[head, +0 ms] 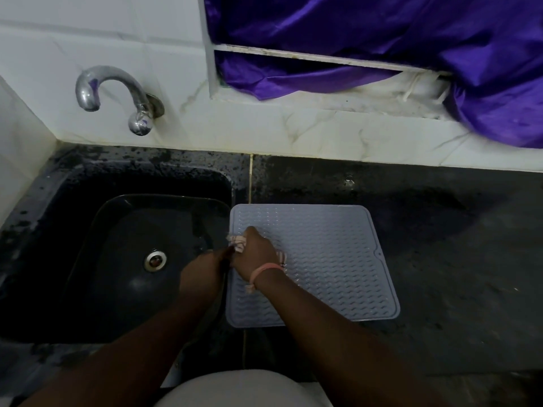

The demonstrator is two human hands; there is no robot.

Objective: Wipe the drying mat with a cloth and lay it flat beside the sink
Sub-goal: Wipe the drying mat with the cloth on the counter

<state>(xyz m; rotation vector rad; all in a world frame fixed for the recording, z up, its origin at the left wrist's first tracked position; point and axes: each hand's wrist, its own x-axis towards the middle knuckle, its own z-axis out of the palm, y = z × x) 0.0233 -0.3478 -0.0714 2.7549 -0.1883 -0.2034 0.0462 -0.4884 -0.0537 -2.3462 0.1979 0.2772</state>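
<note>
A pale grey ribbed drying mat [323,259] lies flat on the dark counter [440,259] at the centre of the frame, its left edge just beside the black sink [123,245]. Wiping looks under way; the laying flat appears done already. The right hand [255,254] presses a bunched, light-coloured cloth [238,243] onto the mat's left part, fingers closed around it. The left hand [205,274] sits at the mat's left edge; its grip cannot be made out.
</note>
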